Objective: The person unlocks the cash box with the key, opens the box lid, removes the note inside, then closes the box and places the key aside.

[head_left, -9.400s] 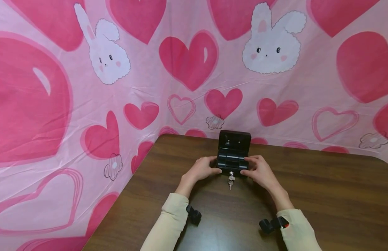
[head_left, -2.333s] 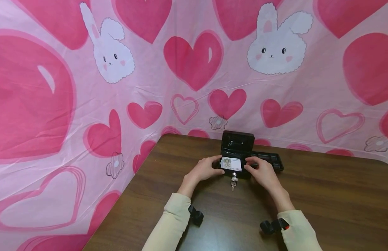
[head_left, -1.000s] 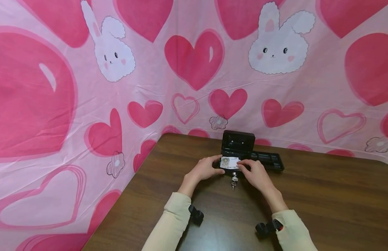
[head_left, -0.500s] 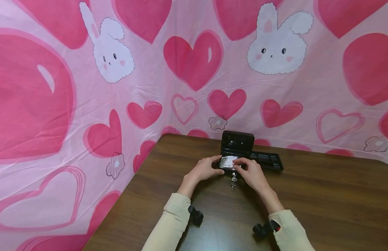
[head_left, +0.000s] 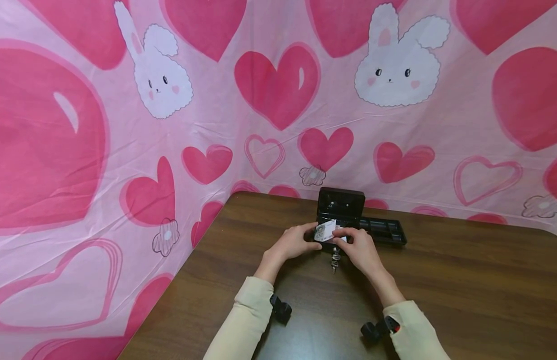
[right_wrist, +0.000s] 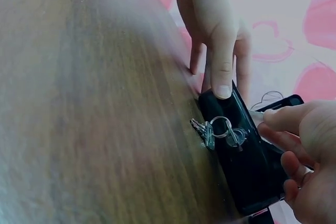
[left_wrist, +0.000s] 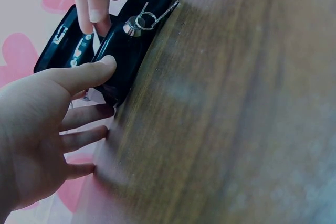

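Note:
A small black cash box (head_left: 340, 206) stands open near the table's far edge, its lid upright. My left hand (head_left: 301, 239) steadies its left front corner, thumb (left_wrist: 100, 68) pressed on the front wall and fingers straight beside the box (left_wrist: 128, 51). My right hand (head_left: 350, 240) reaches over the box's front and pinches a banknote (head_left: 325, 231), which tilts up out of the box. A key ring (head_left: 334, 258) hangs from the lock in the front wall; the keys (right_wrist: 212, 129) show close up in the right wrist view, beside my right hand (right_wrist: 302, 156).
A black coin tray (head_left: 385, 231) lies on the brown wooden table (head_left: 463, 290) just right of the box. A pink cloth with hearts and rabbits (head_left: 269, 100) hangs close behind and to the left of the table.
The coin tray, inside the box 9.4 s ago, now lies to its right. In the last second my right hand slid left over the banknote and raised it. The left hand stayed put.

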Demonstrator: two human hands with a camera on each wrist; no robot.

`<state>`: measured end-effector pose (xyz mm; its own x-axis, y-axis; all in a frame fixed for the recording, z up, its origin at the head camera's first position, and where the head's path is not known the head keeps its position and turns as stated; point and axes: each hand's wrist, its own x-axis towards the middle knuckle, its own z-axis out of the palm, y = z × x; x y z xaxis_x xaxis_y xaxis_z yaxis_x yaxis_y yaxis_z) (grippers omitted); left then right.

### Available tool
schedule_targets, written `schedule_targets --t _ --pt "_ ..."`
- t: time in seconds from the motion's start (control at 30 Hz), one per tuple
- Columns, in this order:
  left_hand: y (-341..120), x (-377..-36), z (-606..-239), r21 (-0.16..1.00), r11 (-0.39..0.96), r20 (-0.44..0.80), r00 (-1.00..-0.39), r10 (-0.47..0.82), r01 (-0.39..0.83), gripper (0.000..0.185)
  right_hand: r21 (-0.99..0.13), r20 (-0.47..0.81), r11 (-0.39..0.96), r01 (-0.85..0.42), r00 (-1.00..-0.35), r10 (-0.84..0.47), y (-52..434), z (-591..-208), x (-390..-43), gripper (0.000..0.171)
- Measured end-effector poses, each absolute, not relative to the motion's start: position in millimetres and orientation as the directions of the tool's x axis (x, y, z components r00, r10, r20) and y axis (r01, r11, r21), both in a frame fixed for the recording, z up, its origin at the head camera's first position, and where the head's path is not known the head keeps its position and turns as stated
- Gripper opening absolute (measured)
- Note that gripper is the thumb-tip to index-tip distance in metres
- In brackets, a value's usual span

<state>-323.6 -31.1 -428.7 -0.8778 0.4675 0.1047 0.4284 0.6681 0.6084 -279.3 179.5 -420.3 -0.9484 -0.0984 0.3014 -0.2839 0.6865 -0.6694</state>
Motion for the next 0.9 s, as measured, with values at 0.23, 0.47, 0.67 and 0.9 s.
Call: schedule_targets --t 0.23,0.47,0.67,0.9 --pt "-31.3 -323.1 -429.7 0.606 0.671 0.106 -0.880 0.463 0.427 0.068 -0.665 0.330 0.695 -0.272 -0.942 -0.052 175.6 -422.9 -278.6 0.018" --pt "-31.1 -322.9 -429.5 0.617 0.663 0.103 -0.879 0.465 0.424 0.068 -0.671 0.334 0.700 -0.244 -0.942 -0.008 172.9 -424.7 -278.2 0.017" --pt "-30.4 -323.4 -429.3 0.611 0.668 0.101 -0.879 0.466 0.425 0.067 -0.682 0.338 0.689 -0.244 -0.941 0.001 172.2 -423.2 -277.7 0.017" --pt "-29.9 -323.6 -429.6 0.588 0.686 0.101 -0.880 0.463 0.428 0.068 -0.692 0.363 0.682 -0.236 -0.931 0.046 178.5 -418.8 -278.0 0.017"
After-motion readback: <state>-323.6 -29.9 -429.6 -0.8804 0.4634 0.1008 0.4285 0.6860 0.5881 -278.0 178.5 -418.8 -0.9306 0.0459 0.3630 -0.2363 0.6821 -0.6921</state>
